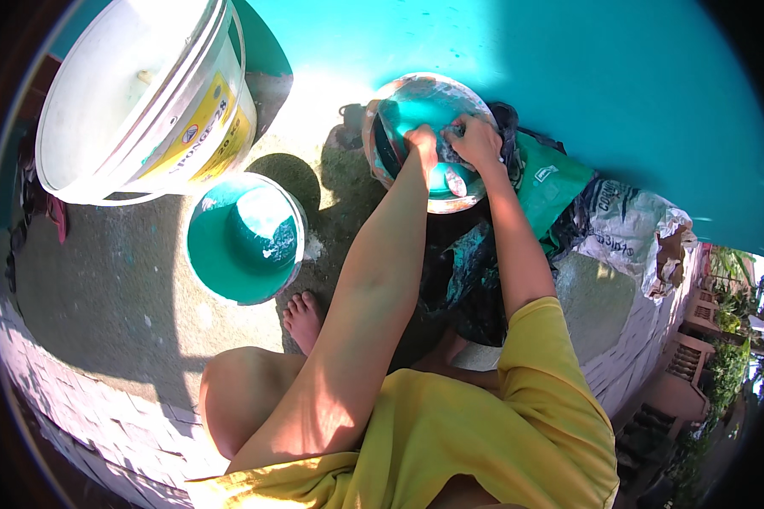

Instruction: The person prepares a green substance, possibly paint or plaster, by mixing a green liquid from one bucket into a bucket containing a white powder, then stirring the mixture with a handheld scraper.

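Both my hands reach into a round paint-smeared tub (372, 144) that has teal inside, standing by the teal wall. My left hand (421, 144) is closed over the tub's middle; what its fingers hold, if anything, is hidden. Just to its right, my right hand (480, 140) curls its fingers at a dark, speckled, wet-looking lump (455, 148), too small to name. A pale oval piece (456, 181) rests inside the tub below my hands.
A teal-coated bucket (221, 246) stands left of my foot. Beyond it is a large white bucket (85, 127) with a yellow label. Right of the tub lie a green bag (552, 182), black plastic (458, 280) and a torn white sack (628, 225). The teal wall (620, 85) rises behind.
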Action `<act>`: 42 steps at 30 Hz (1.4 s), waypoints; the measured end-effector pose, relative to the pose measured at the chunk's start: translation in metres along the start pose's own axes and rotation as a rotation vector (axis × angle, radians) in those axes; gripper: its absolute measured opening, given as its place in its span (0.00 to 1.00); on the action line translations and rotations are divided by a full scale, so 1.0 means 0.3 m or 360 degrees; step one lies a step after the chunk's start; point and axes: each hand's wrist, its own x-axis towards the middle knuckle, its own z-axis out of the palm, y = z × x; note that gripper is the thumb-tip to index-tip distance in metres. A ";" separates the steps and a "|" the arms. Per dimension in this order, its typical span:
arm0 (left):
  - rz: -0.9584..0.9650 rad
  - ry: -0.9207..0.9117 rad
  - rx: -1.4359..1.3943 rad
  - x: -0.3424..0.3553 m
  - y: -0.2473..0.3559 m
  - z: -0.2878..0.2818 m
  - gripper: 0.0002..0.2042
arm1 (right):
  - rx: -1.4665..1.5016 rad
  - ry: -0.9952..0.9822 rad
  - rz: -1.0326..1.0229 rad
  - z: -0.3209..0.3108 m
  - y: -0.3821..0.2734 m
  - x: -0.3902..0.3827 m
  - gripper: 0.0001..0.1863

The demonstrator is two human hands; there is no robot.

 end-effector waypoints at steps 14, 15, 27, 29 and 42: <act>0.0080 -0.0096 0.0019 -0.034 0.061 -0.017 0.20 | 0.0176 -0.0066 -0.0281 0.088 0.093 0.091 0.20; 0.0080 -0.0100 0.0019 -0.032 0.062 -0.022 0.20 | 0.0073 0.0057 -0.0381 0.088 0.084 0.075 0.19; 0.0101 -0.0149 0.0021 -0.053 0.087 -0.027 0.22 | 0.0258 0.0109 -0.0301 0.104 0.109 0.062 0.19; 0.0112 -0.0139 0.0032 -0.047 0.095 -0.041 0.22 | 0.0276 0.0055 -0.0009 0.070 0.063 0.066 0.19; 0.0151 -0.0173 0.0073 -0.054 0.116 -0.043 0.24 | 0.0746 0.0317 -0.0056 0.093 0.142 0.088 0.13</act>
